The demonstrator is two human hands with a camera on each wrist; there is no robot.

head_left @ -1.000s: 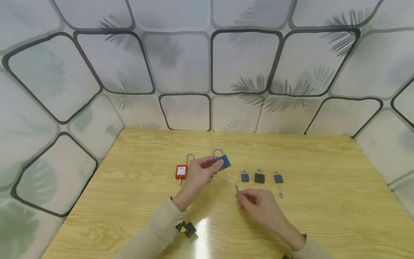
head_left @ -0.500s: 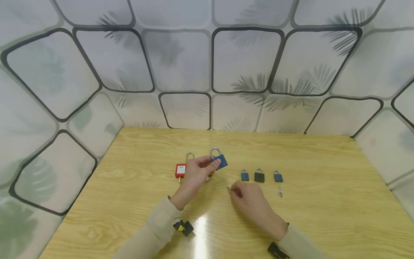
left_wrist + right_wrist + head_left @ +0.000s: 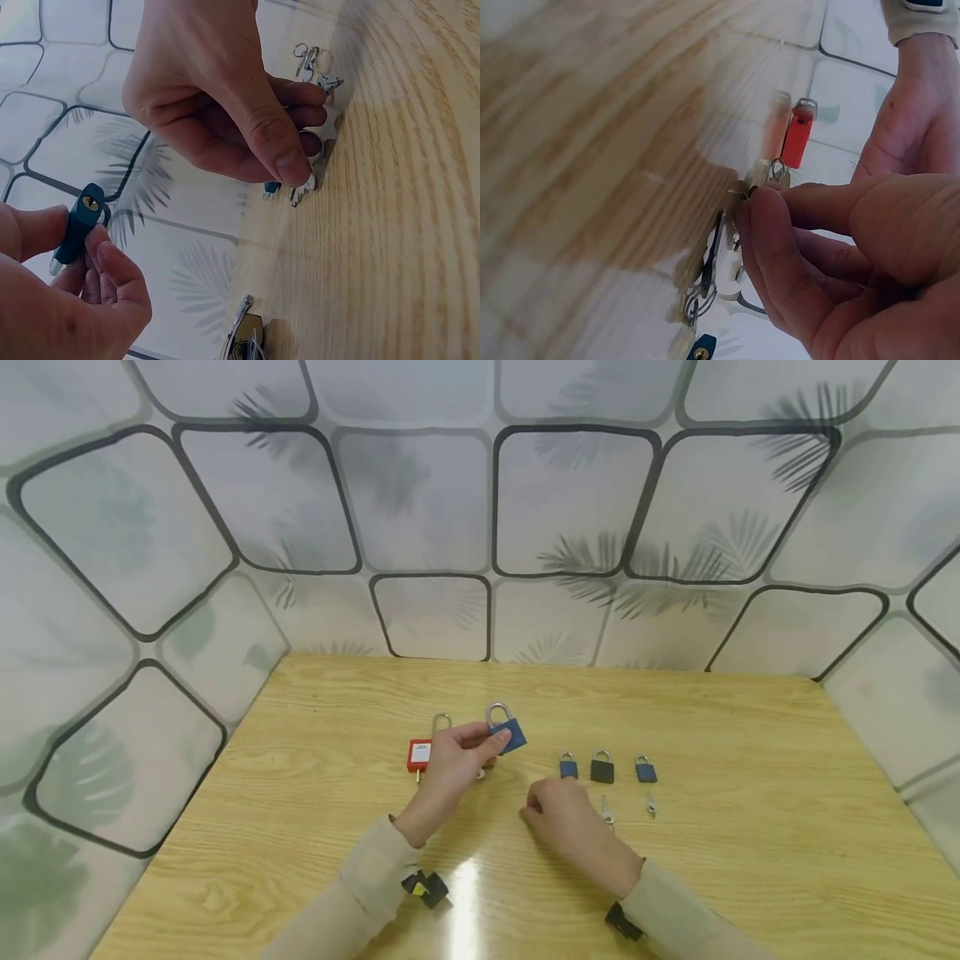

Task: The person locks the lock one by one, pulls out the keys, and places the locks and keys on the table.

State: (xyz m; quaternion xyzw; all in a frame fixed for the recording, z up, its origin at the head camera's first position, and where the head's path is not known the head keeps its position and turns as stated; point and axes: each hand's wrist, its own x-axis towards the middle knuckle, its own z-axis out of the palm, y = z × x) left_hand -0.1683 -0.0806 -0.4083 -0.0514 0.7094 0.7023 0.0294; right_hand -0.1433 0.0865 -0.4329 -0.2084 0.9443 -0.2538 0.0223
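Observation:
My left hand (image 3: 450,768) holds a blue padlock (image 3: 511,737) above the table, its silver shackle upward. The left wrist view shows the keyhole in the end of this padlock (image 3: 79,221), gripped between thumb and fingers. Lower and to the right, my right hand (image 3: 573,822) is close over the tabletop. Its thumb and fingers pinch a small silver key (image 3: 303,189) on a ring, seen in the left wrist view. That key is hidden behind the hand in the head view.
A red padlock (image 3: 419,753) with a white label lies left, partly behind my left hand. Right of centre are a small blue padlock (image 3: 568,767), a black padlock (image 3: 602,770) and another blue padlock (image 3: 646,771). Keys (image 3: 651,806) lie in front. A patterned curtain (image 3: 562,502) stands behind.
My right hand has moved left, toward my left hand, uncovering keys in front of the black padlock. The held blue padlock has shifted slightly left.

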